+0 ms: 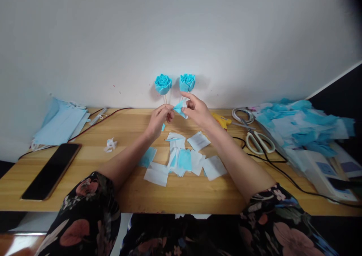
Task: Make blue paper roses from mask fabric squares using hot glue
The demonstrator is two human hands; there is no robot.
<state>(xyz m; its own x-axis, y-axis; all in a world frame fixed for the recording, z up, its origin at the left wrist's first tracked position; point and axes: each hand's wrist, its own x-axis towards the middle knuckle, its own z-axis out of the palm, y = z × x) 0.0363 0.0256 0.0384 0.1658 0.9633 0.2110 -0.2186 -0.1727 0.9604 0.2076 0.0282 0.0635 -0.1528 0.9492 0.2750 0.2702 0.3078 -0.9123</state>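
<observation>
Between my two hands, above the middle of the table, is a small folded piece of blue and white mask fabric (pixel 180 107). My left hand (pixel 160 119) is closed in a pinch at the piece's left tip; what else lies inside those fingers is hidden. The thumb and fingers of my right hand (pixel 198 110) grip its right side. A tiny blue scrap (pixel 163 127) shows just below my left hand. Behind the hands, a blue fabric rose (pixel 163 84) and a second blue rose (pixel 187 82) stand on thin sticks against the wall.
Cut fabric squares (pixel 184 159) lie between my forearms. On the left are face masks (pixel 60 122), a black phone (pixel 51 171) and a crumpled white scrap (pixel 110 145). On the right are a yellow glue gun (pixel 222 121), scissors (pixel 258 141), a black cable (pixel 291 180) and a fabric heap (pixel 308 122).
</observation>
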